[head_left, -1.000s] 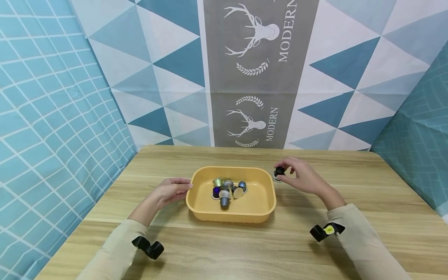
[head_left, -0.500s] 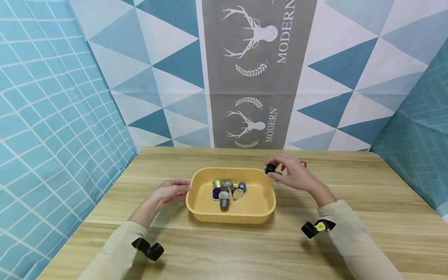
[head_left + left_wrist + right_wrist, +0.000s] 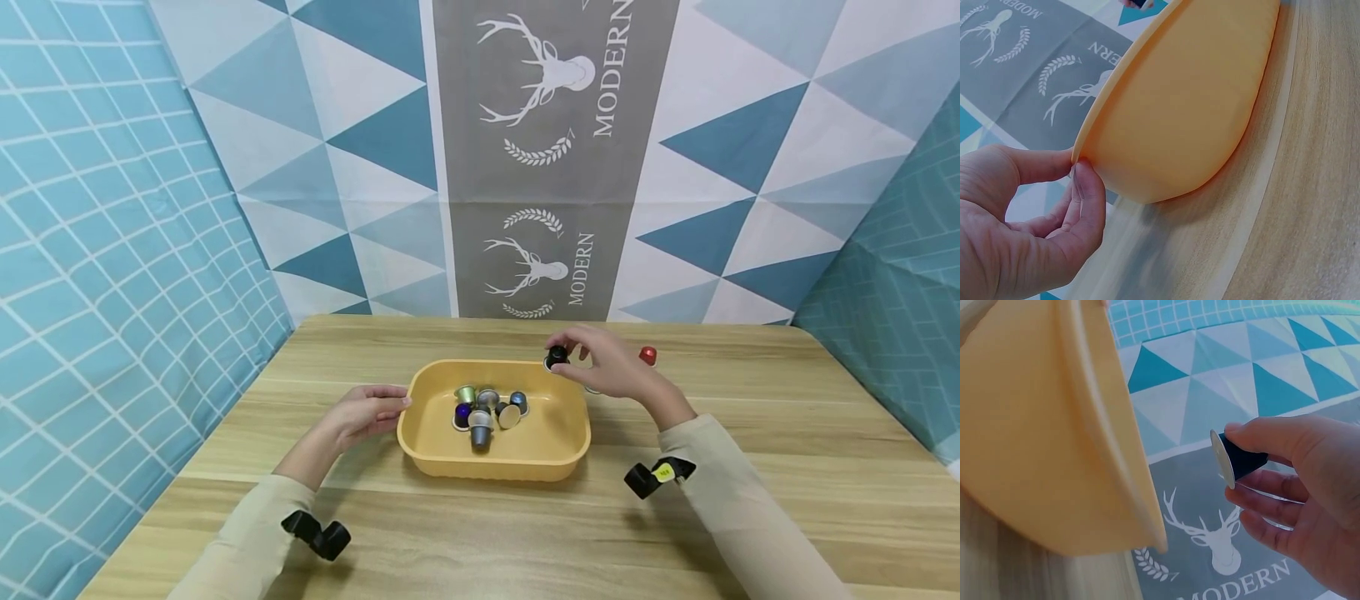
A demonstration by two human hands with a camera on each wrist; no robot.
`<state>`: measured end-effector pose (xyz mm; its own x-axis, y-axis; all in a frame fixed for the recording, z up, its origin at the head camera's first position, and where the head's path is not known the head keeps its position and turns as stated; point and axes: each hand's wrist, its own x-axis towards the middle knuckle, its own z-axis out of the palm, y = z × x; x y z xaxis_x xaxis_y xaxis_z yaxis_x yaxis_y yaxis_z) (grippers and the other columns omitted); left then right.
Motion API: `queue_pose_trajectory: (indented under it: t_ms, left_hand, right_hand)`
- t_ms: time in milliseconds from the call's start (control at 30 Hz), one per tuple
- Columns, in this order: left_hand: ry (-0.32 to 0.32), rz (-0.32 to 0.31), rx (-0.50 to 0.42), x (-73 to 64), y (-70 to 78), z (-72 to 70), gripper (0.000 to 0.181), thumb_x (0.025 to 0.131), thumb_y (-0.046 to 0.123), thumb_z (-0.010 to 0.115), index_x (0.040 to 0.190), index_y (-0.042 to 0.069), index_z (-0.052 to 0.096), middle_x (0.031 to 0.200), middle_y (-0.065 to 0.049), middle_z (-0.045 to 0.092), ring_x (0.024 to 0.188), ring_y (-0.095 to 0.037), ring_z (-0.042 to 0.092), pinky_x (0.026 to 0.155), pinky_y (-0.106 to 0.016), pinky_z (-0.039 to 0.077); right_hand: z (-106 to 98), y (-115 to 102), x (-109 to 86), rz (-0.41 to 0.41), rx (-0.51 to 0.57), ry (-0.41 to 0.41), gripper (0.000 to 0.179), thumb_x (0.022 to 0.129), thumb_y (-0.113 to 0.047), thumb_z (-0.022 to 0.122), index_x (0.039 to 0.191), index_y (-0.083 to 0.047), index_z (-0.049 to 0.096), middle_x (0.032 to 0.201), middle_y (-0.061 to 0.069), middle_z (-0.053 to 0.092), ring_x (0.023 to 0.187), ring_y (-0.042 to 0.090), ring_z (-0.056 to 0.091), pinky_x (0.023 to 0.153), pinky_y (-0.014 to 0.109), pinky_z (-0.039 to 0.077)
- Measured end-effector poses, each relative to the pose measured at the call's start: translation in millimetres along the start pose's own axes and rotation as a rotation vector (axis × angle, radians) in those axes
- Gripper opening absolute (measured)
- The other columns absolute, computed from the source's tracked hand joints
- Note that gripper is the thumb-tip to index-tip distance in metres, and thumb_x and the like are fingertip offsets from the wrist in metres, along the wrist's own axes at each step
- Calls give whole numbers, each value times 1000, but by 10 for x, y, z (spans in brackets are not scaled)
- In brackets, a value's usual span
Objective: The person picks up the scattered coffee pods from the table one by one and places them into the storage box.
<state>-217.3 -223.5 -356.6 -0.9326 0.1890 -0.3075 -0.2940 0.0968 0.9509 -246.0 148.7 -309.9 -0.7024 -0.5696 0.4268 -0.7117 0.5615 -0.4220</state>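
Note:
My left hand [image 3: 367,414] pinches the rim at the left end of a yellow plastic tub [image 3: 495,467]; thumb and finger meet on that rim in the left wrist view. A black coffee capsule [image 3: 557,357] with a pale foil lid is held between the thumb and fingers of my right hand [image 3: 611,364], near the tub's back right corner. In the right wrist view this capsule [image 3: 1246,461] is tilted sideways, above the rim. Inside the tub lie several capsules, among them a green one [image 3: 466,395], a dark blue one [image 3: 462,414], a lighter blue one [image 3: 519,402] and a grey one [image 3: 481,439].
A red capsule [image 3: 648,356] stands on the wooden table [image 3: 480,533] beyond my right hand. The edge of another capsule [image 3: 593,391] shows beneath that hand, mostly hidden. Patterned cloth [image 3: 532,167] hangs behind the table and at both sides.
My right hand has moved left with the black capsule, from beside the tub to its back right corner. The red capsule has come into view. My left hand stays on the rim.

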Motion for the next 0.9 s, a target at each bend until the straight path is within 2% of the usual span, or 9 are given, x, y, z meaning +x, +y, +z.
queue_pose_trajectory:
  t_ms: [233,400,533,767,900]
  left_hand:
    - [-4,-4,-4,-6,-17,-2,45,92,8,60,128,-14,44,89,1,65,81,-5,65,75,-18,58]
    - [-3,-13,-2,-3,-24,8,42,92,8,61,126,-12,47,89,2,65,81,-5,65,75,-18,58]
    - [-4,-16,-7,3,-12,12,42,92,8,61,126,-12,46,89,2,65,81,-5,65,75,-18,58]
    - [-10,-10,-13,20,9,0,45,92,8,61,129,-13,45,89,2,66,82,-5,65,76,-18,58]
    - [-8,-13,-10,27,8,-7,43,92,8,61,127,-12,46,89,2,66,82,-5,65,75,-18,58]
  right_hand:
    - [35,-45,141,22,48,-78,29,86,-21,72,113,-12,65,101,2,68,93,16,61,77,34,56]
    - [85,-25,222,27,134,-152,29,86,-19,73,112,-10,66,97,3,69,89,14,62,73,26,55]
    - [116,-4,297,21,207,-209,29,86,-15,71,112,-6,65,99,6,70,89,16,62,72,27,55]
    - [163,-2,448,44,252,-334,28,88,-18,69,115,-11,65,102,4,69,92,15,61,79,29,55]
    - [214,-40,524,19,265,-410,29,88,-18,68,115,-7,65,103,6,68,94,16,61,84,33,55]
